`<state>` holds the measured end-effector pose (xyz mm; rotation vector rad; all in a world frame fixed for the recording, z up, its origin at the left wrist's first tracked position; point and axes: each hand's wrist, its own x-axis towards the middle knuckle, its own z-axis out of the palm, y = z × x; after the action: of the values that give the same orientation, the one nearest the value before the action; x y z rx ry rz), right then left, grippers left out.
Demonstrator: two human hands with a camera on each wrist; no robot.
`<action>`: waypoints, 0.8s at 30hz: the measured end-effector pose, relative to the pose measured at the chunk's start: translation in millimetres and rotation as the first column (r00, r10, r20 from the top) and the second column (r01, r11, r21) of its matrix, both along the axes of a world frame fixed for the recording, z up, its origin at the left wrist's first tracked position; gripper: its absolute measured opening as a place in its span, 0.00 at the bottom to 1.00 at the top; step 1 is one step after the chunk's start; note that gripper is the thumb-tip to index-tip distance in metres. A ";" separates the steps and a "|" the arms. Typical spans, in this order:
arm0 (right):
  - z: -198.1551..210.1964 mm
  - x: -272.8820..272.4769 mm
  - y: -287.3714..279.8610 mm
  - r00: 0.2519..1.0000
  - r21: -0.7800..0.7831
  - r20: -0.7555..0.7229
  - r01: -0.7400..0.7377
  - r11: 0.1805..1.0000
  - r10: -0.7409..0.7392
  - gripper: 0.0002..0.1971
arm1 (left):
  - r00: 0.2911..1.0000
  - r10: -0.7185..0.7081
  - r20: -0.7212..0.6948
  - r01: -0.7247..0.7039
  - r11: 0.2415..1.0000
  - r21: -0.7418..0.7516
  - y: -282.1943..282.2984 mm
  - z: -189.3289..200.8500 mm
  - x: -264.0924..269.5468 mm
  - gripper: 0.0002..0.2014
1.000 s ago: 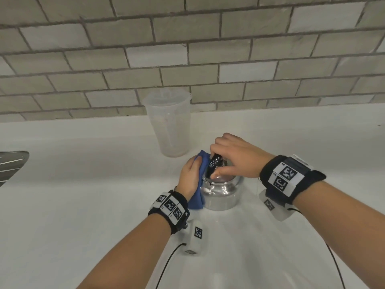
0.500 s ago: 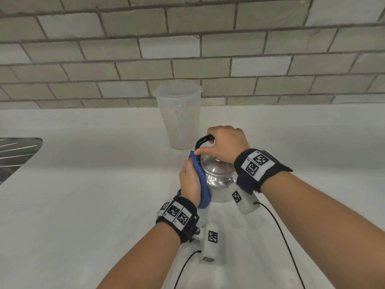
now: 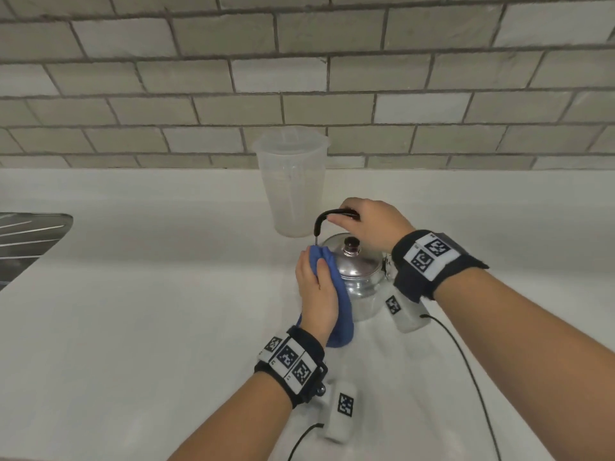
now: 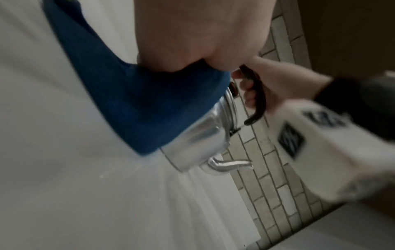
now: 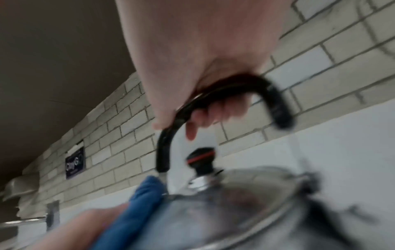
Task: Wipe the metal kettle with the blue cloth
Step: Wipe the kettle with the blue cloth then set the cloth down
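A shiny metal kettle [image 3: 361, 277] stands on the white counter. Its black handle [image 3: 332, 215] is upright, and my right hand [image 3: 369, 222] grips the top of it. In the right wrist view my fingers [image 5: 222, 110] curl round the handle [image 5: 275, 108] above the lid knob [image 5: 200, 159]. My left hand [image 3: 314, 294] holds the blue cloth [image 3: 342, 314] against the kettle's left side, thumb over the fabric. In the left wrist view the cloth [image 4: 138, 104] covers part of the kettle's wall [image 4: 200, 143], and the spout [image 4: 230, 165] points away.
A tall translucent plastic cup [image 3: 291, 184] stands just behind the kettle, close to the handle. A metal drainboard [image 3: 30, 241] lies at the far left. The brick wall [image 3: 332, 94] closes the back of the counter [image 3: 149, 311].
My right hand has raised the handle from lying over the lid to upright, so the lid and knob show. My left hand with the cloth stays on the kettle's left side.
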<state>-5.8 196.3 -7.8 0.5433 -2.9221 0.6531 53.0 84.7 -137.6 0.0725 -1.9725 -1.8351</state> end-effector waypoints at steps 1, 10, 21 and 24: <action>1.0 0.2 6.2 0.999 -0.016 0.024 -0.037 0.999 0.037 0.19 | 0.999 -0.041 0.012 0.041 0.999 -0.004 -4.6 1.0 -3.4 0.15; -6.9 -7.1 1.1 0.941 -0.147 0.200 0.303 0.942 -0.271 0.23 | 0.998 0.058 0.006 -0.057 0.996 -0.072 2.5 8.9 -7.9 0.13; 13.4 1.7 47.8 0.905 -0.256 0.252 -0.280 0.925 0.344 0.20 | 0.998 0.051 0.038 -0.046 0.990 -0.136 3.5 3.8 6.7 0.33; 20.8 -3.9 54.3 0.908 0.312 0.065 -0.412 0.856 0.414 0.13 | 0.998 0.046 0.036 -0.040 0.987 -0.154 -0.3 3.4 -0.9 0.29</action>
<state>-9.7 250.6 13.1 1.2318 -2.9386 0.1978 52.1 84.4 -134.2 0.1036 -2.1156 -1.6611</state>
